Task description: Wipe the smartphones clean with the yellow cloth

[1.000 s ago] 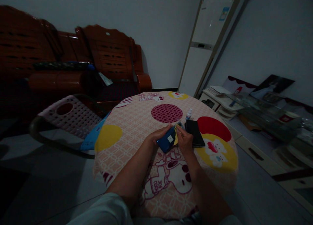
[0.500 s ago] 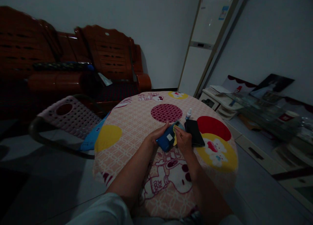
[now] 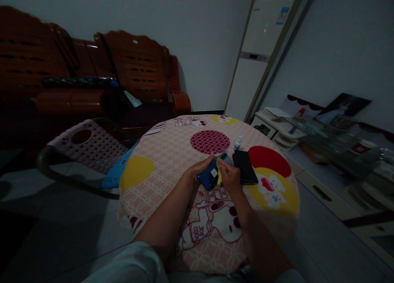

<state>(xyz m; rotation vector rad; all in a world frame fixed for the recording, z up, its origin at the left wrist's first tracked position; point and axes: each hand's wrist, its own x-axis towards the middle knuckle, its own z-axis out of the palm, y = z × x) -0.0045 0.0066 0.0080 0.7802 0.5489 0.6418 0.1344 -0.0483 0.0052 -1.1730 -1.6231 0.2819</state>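
A blue smartphone (image 3: 207, 178) is tilted with its back up, a small white sticker on it and the camera block at its far end. My left hand (image 3: 198, 169) grips it along the left side. Pinched in the fingers of my right hand (image 3: 229, 174) is a yellow cloth (image 3: 219, 173), pressed against the back of the phone near the camera. Just right of that hand lies a black flat case or notebook (image 3: 245, 168). Beyond it stands a small white bottle (image 3: 237, 143).
The round table wears a patterned tablecloth (image 3: 166, 151). A woven chair (image 3: 92, 145) stands to the left, wooden sofas (image 3: 135, 65) behind it. A tall white air conditioner (image 3: 246, 82) is in the corner. At right is a low cabinet with a glass top (image 3: 332, 139).
My right hand and the yellow cloth have shifted slightly left over the phone's back. My left hand keeps its hold, and the other things stay in place.
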